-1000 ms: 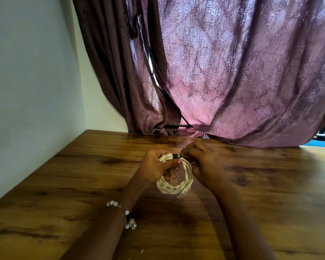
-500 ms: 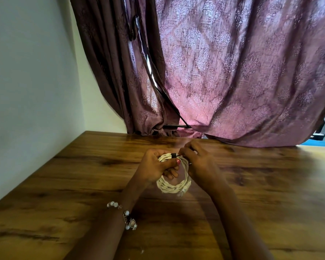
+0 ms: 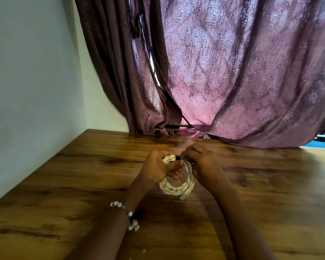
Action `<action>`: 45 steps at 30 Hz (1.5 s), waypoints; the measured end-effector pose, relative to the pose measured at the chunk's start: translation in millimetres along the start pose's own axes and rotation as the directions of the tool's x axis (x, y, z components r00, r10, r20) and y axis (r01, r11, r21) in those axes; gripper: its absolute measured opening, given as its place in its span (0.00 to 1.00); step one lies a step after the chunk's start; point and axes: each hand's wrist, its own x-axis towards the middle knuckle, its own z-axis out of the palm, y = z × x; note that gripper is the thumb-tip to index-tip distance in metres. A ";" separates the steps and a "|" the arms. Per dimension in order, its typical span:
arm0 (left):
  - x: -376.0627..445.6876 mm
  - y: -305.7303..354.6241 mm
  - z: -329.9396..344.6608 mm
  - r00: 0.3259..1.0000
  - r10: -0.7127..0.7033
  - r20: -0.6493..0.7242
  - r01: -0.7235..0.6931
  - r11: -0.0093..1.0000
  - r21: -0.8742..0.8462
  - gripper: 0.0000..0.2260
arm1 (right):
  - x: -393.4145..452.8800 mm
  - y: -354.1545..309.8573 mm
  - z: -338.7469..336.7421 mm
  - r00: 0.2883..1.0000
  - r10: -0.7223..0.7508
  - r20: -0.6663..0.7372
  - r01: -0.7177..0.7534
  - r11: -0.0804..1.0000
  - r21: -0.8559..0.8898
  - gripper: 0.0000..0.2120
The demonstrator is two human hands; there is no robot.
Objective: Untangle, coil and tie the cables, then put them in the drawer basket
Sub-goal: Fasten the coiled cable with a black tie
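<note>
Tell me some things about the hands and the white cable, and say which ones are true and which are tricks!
1. The white cable is wound into a coil. True.
2. Only one hand touches the cable. False: the left hand and the right hand both hold it.
3. A black tie sits at the top of the coil. True.
4. The cable lies inside a basket. False: no basket is in view; the hands hold the coil over the wooden table.
5. A beaded bracelet is on the right wrist. False: it is on the left wrist.
</note>
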 end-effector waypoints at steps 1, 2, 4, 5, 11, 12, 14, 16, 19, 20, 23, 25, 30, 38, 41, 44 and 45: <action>-0.2 0.0 0.7 1.000 -0.002 -0.002 0.002 1.000 -0.002 0.10 | 0.0 0.2 -0.6 1.000 -0.001 -0.001 0.001 1.000 0.008 0.05; -0.6 0.2 1.3 1.000 -0.001 -0.003 0.001 1.000 -0.007 0.10 | 0.0 0.0 -1.4 1.000 0.001 0.001 -0.001 1.000 0.022 0.07; -1.0 0.2 1.7 1.000 -0.004 -0.006 0.004 1.000 -0.011 0.09 | -0.7 -1.8 -3.1 0.999 0.051 -0.003 -0.050 0.995 0.085 0.09; -0.5 -0.6 1.8 1.000 -0.007 -0.008 0.007 1.000 -0.007 0.09 | -0.9 -4.3 -5.2 0.994 0.114 0.003 -0.113 0.984 0.136 0.12; -2.7 -1.8 5.1 1.000 -0.016 -0.023 0.016 0.999 0.030 0.07 | -1.2 -9.4 -10.7 0.964 0.251 0.090 -0.265 0.939 0.218 0.23; -3.4 -1.5 5.0 0.999 -0.013 -0.035 0.014 0.999 0.039 0.06 | -1.5 -8.3 -9.9 0.965 0.248 0.083 -0.261 0.938 0.228 0.22; -3.7 -2.5 4.5 0.998 -0.003 -0.056 0.006 0.999 0.049 0.07 | -1.7 -8.4 -9.5 0.967 0.238 0.090 -0.253 0.937 0.240 0.20; -3.5 -4.0 4.4 0.998 0.008 -0.064 -0.004 0.998 0.067 0.09 | -1.1 -10.6 -7.3 0.970 0.223 0.097 -0.239 0.945 0.222 0.21; -5.3 -3.0 3.9 0.996 0.030 -0.087 -0.022 0.995 0.094 0.09 | 1.0 -16.7 -0.7 0.971 0.233 0.062 -0.240 0.956 0.168 0.16; -6.2 -1.9 3.5 0.995 0.038 -0.090 -0.029 0.995 0.095 0.09 | 0.9 -16.9 2.6 0.965 0.257 0.042 -0.260 0.944 0.200 0.15; -7.7 3.6 4.5 0.996 0.047 -0.081 -0.041 0.997 0.068 0.04 | -0.2 -10.4 4.4 0.892 0.452 0.016 -0.411 0.796 0.445 0.24; -7.2 5.6 5.8 0.995 0.052 -0.082 -0.047 0.997 0.060 0.04 | 0.6 -5.0 1.8 0.828 0.558 0.056 -0.472 0.641 0.604 0.19; -8.2 4.5 6.4 0.996 0.064 -0.068 -0.059 0.995 0.077 0.05 | -3.1 -4.8 -0.4 0.655 0.711 0.258 -0.570 0.240 0.786 0.11; -6.9 1.2 5.1 0.989 0.083 -0.125 -0.061 0.983 0.171 0.10 | -0.4 -7.3 -0.1 0.642 0.719 0.266 -0.581 0.230 0.781 0.11; -6.9 -0.4 6.0 0.988 0.090 -0.126 -0.065 0.980 0.190 0.11 | 0.2 -10.4 0.5 0.637 0.736 0.229 -0.581 0.264 0.770 0.12; -8.9 1.3 8.5 0.982 0.128 -0.138 -0.094 0.969 0.228 0.10 | 0.8 -12.8 3.7 0.646 0.745 0.167 -0.579 0.335 0.744 0.11; -9.7 2.8 9.0 0.981 0.141 -0.137 -0.106 0.967 0.233 0.10 | 1.2 -14.9 5.0 0.656 0.741 0.144 -0.576 0.367 0.730 0.11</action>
